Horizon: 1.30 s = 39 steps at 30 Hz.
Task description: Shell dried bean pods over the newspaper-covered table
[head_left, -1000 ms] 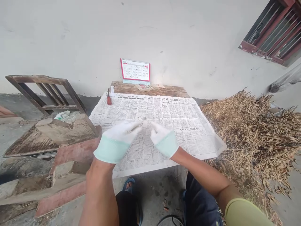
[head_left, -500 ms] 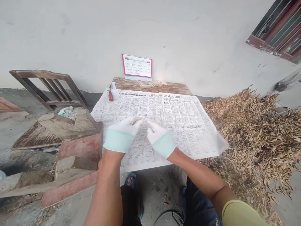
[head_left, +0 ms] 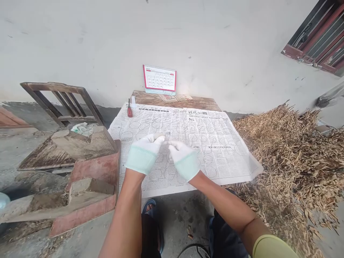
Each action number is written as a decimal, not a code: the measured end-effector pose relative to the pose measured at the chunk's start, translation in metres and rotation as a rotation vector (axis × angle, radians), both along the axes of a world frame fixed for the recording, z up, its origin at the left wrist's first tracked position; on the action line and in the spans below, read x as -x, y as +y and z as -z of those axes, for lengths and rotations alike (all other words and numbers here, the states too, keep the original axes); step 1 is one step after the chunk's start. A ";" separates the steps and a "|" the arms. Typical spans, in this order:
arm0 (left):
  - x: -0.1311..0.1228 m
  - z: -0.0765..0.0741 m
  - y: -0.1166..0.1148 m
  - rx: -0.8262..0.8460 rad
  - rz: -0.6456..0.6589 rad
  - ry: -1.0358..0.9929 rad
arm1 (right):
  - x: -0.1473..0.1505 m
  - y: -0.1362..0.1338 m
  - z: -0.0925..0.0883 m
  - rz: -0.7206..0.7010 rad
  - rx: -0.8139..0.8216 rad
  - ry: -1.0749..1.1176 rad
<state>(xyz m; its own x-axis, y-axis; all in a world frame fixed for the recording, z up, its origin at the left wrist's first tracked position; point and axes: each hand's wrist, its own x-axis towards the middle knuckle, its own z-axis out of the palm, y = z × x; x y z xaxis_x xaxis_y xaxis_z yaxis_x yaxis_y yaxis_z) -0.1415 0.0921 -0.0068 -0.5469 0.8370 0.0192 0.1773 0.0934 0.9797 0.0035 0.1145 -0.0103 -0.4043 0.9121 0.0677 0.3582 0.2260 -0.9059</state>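
Observation:
Both hands wear white gloves with mint-green cuffs and meet over the newspaper (head_left: 228, 161) covering a small table. My left hand (head_left: 149, 145) is closed in a pinch, thumb against fingers. Its fingertips touch those of my right hand (head_left: 179, 150), which is pinched shut too. A thin strand (head_left: 168, 163) hangs below the fingertips, seemingly held between them; its ends are too fine to make out. Many thin dark loops (head_left: 208, 157) of similar strand lie spread across the printed sheets.
A red-handled screwdriver (head_left: 129, 111) lies at the table's far left corner. Behind stands a desk calendar (head_left: 160, 79) on bare wood. At left are a wooden chair (head_left: 61, 102) and a reddish board (head_left: 98, 170). Dry stalks (head_left: 285, 154) are heaped on the right.
My two hands have come together, fingertips now touching where a small gap stood before. The whole view has shifted slightly, with things appearing a little lower and further right.

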 end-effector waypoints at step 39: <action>-0.037 -0.016 -0.008 0.158 -0.087 0.424 | -0.003 0.009 0.005 -0.106 -0.261 -0.413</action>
